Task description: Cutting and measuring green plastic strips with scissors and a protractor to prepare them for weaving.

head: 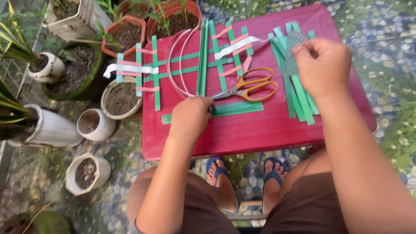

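I see my left hand [190,116] pressing green strips [236,108] at 6 o'clock of the scissors [247,86], my right hand [323,65] pinching strips [297,86] at 3 o'clock.

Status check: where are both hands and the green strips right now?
Left hand pressing flat green strips on red table. Right hand pinching a strip above green pile. Scissors lie between.

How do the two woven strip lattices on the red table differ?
The left lattice overhangs the table's left edge above the pots; the middle lattice lies fully on it. The left one's white strip runs level, while the middle one's white strip slants. Both cross green strips with pink ones.
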